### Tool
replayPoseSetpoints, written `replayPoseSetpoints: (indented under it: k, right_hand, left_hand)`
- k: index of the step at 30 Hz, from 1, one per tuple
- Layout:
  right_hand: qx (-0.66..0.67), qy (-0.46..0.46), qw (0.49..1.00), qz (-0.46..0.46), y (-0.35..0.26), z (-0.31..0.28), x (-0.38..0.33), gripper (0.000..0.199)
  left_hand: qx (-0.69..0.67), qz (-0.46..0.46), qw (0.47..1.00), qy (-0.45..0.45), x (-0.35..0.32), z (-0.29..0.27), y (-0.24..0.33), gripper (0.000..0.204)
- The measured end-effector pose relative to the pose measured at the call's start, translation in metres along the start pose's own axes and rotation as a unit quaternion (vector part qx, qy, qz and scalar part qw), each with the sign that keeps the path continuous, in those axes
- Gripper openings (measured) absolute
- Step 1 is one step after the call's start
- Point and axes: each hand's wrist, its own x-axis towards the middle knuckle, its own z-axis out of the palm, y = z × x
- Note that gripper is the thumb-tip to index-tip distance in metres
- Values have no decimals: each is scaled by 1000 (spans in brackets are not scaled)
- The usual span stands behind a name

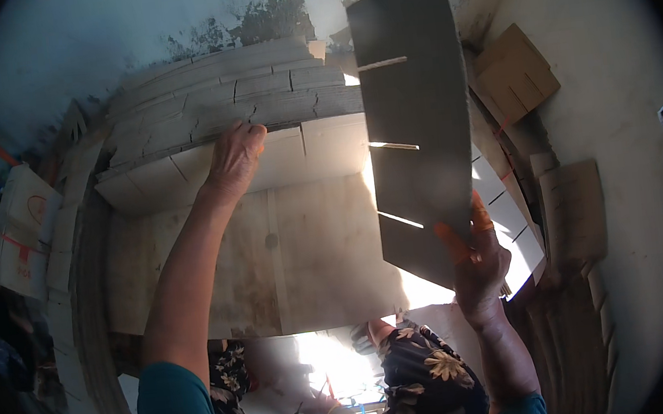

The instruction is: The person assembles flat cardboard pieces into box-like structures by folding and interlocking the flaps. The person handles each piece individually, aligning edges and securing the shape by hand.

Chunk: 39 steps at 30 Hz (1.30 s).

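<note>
Above the right side of the wooden board, a grey slotted sheet stands nearly upright, its slots cut in from the left edge. It looks like cardboard: probably light, fairly stiff, not slippery, but apt to crease or tear at the slots, so the unslotted right edge or an end seems the safer hold. The right hand grips its lower end, thumb and fingers closed. The left hand curls at the stacked sheets; whether it pinches one I cannot tell.
</note>
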Motion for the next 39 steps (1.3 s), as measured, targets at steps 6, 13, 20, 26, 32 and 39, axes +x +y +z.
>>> replayPoseSetpoints:
  k: [6, 13, 20, 26, 32, 39]
  right_hand:
    - [-56, 29, 995, -81, -11, 31, 9, 75]
    - [-51, 23, 992, -109, -16, 41, 15, 78]
    - [-49, 57, 991, -111, -16, 42, 17, 72]
    - [-48, 66, 988, -129, -16, 44, 18, 72]
    - [-25, -22, 995, -98, -17, 46, 10, 73]
    - [-75, -115, 988, -77, 5, 61, -5, 83]
  left_hand:
    - [-58, 96, 993, 34, -4, -48, 66, 10]
    - [-87, 149, 985, -4, -34, -51, 113, 7]
    - [-107, 155, 982, 12, -38, -58, 122, 9]
    - [-79, 144, 986, -13, -42, -61, 118, 22]
    - [-104, 147, 984, 4, -47, -65, 131, 24]
    - [-93, 194, 977, 0, -47, -85, 162, 16]
